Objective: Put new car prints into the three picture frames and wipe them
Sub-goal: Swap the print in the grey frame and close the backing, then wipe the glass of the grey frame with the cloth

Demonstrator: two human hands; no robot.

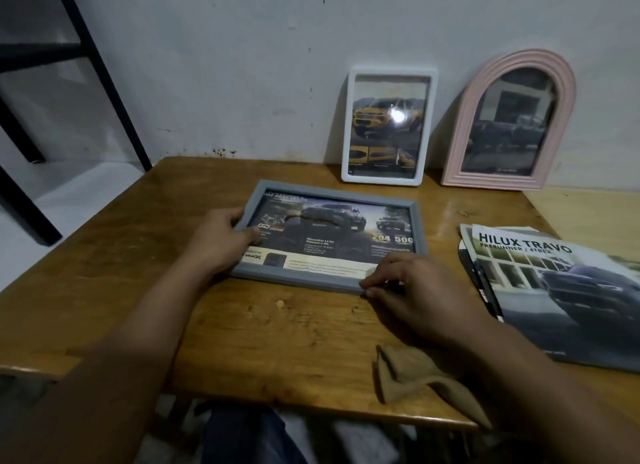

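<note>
The grey frame (pixel 329 235) lies flat and face up in the middle of the wooden table (pixel 104 255), its car print already behind the glass, with the left hand (pixel 221 238) gripping its left edge, thumb over the rim, and the right hand (pixel 412 290) pinching its near right corner. The white frame (pixel 389 127) and pink arched frame (pixel 509 120) lean against the far wall, both filled. To wipe well, I judge one hand should steady the grey frame while the other takes the tan cloth (pixel 415 377) lying near the right forearm and works the glass edge to edge, clear of the brochures (pixel 561 290) at right.

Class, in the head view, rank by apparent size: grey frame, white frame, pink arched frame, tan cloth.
1. grey frame, nearest of the frames, so perhaps flattered
2-3. pink arched frame and white frame, too alike to rank
4. tan cloth
</note>
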